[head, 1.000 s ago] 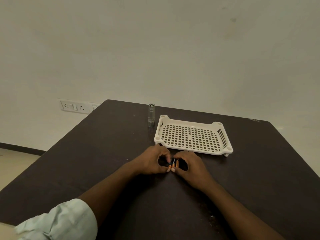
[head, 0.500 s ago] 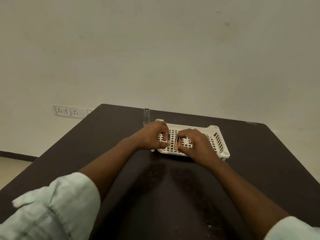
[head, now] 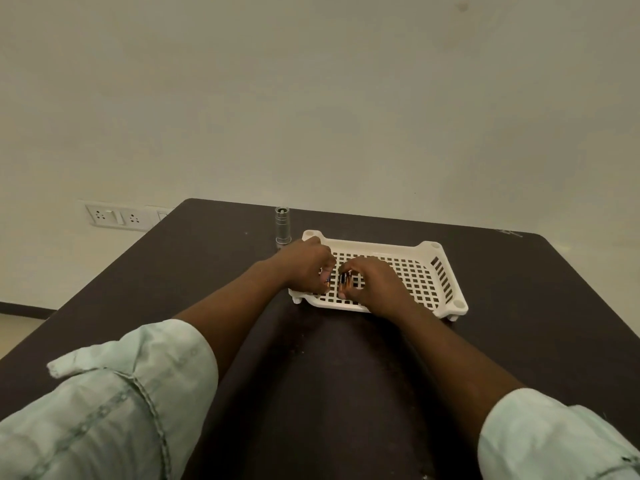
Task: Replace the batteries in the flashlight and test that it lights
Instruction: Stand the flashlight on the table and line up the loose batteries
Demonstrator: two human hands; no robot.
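Sleeves (head: 114, 407) in pale green are seen nearest, well in front of the tray (head: 429, 271), and both bare arms are stretched out over the dark table (head: 311, 393) toward it. A second ago the batteries (head: 344, 281) were held above the table in front of the tray; now they have been carried over the tray floor. The right hand (head: 375, 284) is pinched on them, and the left hand (head: 304, 268) is curled with its fingers together, maybe on another battery, but that cannot be told. These are likely the old ones being put away, so new ones are still needed. Just behind the tray's left corner, the flashlight (head: 282, 225) is stood upright and is not touched. Farther left of the tray, wall sockets (head: 119, 218) are seen. No writing can be read on anything
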